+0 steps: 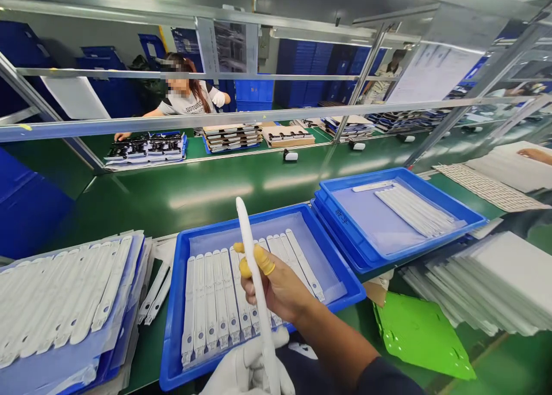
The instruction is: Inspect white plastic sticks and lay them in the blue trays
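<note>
Head view — right-hand fingers [264, 260] clenched on white strip [246, 228] — gloved left hand [245, 369] below, grip unclear — over blue tray's rim [224, 225]

A long white plastic strip [249, 240] — slim, round-tipped — stands slightly tilted, pinched in the right hand [276, 288].

The right hand [280, 286] is working with open green worktop [172, 182] ahead, past the blue tray's rim [224, 229]; the second blue tray [362, 176] is blocking the way rightward, while a stack of white strips [64, 297] is crowding leftward.
</note>
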`<state>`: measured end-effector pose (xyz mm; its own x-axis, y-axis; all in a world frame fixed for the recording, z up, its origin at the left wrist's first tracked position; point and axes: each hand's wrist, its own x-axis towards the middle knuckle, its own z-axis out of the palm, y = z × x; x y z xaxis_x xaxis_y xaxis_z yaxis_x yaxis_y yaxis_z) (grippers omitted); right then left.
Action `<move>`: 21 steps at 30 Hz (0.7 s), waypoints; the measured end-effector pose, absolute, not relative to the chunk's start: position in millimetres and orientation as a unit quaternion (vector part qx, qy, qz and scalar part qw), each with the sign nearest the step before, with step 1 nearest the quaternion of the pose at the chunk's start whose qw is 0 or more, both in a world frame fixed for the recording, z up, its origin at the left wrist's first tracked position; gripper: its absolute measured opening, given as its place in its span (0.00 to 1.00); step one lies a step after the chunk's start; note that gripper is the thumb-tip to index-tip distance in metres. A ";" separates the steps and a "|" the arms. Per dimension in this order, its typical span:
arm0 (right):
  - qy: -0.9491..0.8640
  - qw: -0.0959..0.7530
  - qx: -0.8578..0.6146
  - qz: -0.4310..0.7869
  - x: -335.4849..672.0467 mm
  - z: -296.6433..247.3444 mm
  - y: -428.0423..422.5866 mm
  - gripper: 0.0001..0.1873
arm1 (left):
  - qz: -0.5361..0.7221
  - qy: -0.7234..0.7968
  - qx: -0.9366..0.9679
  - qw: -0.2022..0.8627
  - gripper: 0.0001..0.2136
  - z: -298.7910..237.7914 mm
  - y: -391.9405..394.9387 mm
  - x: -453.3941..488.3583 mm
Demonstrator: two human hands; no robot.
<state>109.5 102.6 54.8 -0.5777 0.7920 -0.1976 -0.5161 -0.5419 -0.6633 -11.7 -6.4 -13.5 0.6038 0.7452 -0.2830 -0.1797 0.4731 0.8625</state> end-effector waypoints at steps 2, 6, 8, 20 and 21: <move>-0.268 0.394 -0.253 0.842 106.6 59.2 109.9 0.22 | 0.303 0.323 0.405 0.800 0.23 -9.0 -2.8 -10.5; -0.246 0.410 -0.271 0.835 100.0 64.2 125.3 0.19 | 0.344 0.333 0.377 0.793 0.29 6.5 5.0 -12.9; -0.236 0.417 -0.282 0.831 98.3 64.4 131.4 0.17 | 0.367 0.353 0.382 0.771 0.24 14.8 8.8 -14.1; -0.244 0.491 -0.302 0.779 102.1 54.4 131.3 0.17 | 0.408 0.352 0.325 0.777 0.17 1.1 11.3 -9.6; -0.239 0.492 -0.301 0.781 102.1 54.4 130.8 0.17 | 0.410 0.339 0.313 0.787 0.16 0.6 10.9 -9.1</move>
<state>102.1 130.8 54.4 -0.3349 0.9124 -0.2353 -0.6242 -0.4019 -0.6699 -9.1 10.9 0.6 0.4337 0.8573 -0.2772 -0.4321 0.4679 0.7710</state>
